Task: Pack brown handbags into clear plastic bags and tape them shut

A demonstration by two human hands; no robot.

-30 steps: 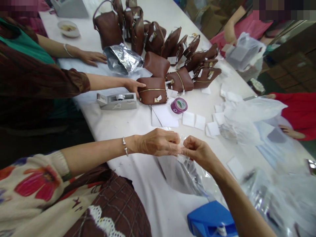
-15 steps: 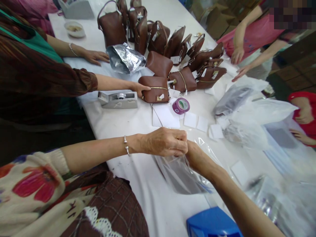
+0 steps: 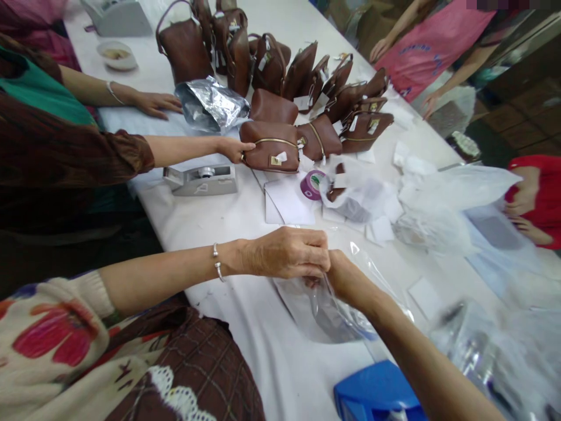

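Observation:
My left hand [image 3: 287,252], with a silver bracelet at the wrist, is closed with its fingers curled at the mouth of a clear plastic bag [image 3: 319,321]. My right hand [image 3: 348,278] meets it there, also closed on the plastic; its fingertips are mostly hidden behind the left hand and the film. The bag lies on the white-covered table, with something greyish showing through it. Just beyond my hands are a white sheet [image 3: 287,204] and a roll of purple tape [image 3: 312,185].
A blue tape dispenser [image 3: 379,392] stands near my right forearm, a grey one [image 3: 204,180] to the left. Brown handbags [image 3: 274,146] crowd the far side. A co-worker's hand [image 3: 234,149] holds one. Wrapped items [image 3: 477,345] lie at right; other people stand around the table.
The view has shifted slightly. A plastic-wrapped brown item has moved left, beside the purple tape. The co-worker in pink has drawn their hands back from the table. My hands stay together at the bag.

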